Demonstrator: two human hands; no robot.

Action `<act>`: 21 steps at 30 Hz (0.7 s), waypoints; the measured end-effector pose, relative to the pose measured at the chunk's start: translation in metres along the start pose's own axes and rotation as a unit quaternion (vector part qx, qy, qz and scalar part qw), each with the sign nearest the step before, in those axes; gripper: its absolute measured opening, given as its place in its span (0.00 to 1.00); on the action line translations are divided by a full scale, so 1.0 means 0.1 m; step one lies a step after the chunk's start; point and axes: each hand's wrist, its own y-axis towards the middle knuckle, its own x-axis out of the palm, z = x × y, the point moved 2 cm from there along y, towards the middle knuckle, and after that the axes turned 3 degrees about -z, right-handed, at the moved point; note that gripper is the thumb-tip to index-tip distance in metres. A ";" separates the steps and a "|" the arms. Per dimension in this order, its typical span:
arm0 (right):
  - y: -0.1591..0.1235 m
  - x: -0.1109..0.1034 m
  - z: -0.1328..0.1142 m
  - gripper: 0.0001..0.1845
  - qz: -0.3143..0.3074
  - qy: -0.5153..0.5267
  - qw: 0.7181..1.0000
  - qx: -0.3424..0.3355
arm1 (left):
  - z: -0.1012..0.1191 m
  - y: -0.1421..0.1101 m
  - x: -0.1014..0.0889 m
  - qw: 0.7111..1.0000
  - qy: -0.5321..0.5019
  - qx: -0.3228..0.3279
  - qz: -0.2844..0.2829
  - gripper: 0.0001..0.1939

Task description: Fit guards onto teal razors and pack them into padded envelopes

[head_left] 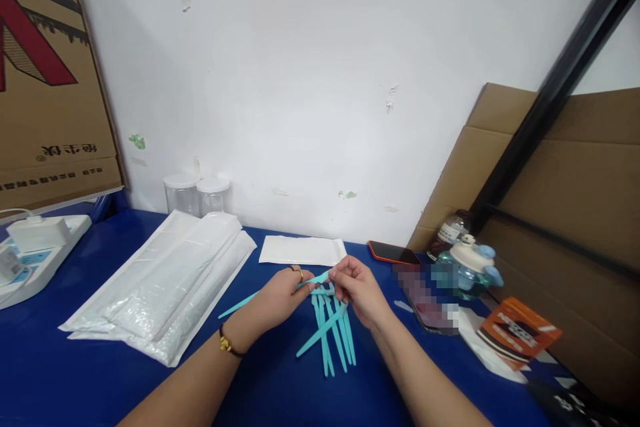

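My left hand (280,297) is closed on a slim teal eyebrow razor (238,305), whose tapered handle sticks out to the left past the wrist. At the razor's other end, the fingertips of my right hand (359,288) pinch the head, so both hands hold the same piece. Several more teal razors (336,340) lie fanned out on the blue table (270,380) just below my fingers, one crossing the others at a slant. My fingers partly hide their upper ends.
White padded mailers (160,280) lie on the left, with two clear lidded jars (197,195) behind. A flat white packet (300,250) is near the wall. To the right are a phone (394,253), a teal-and-white bottle (467,267) and an orange pouch (520,332). A power strip (45,257) sits far left.
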 end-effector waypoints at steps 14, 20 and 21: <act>0.06 -0.68 -0.05 0.07 0.066 -0.424 0.902 0.055 | -0.69 -0.17 -0.37 0.942 0.163 -0.283 -0.075 0.05; -0.19 -1.36 -0.35 0.09 0.087 -0.661 0.725 0.175 | -0.62 -0.16 -0.37 0.942 0.162 -0.281 -0.089 0.03; -0.20 -1.41 -0.33 0.10 0.081 -0.673 0.707 0.200 | -0.62 -0.16 -0.38 0.943 0.160 -0.281 -0.081 0.03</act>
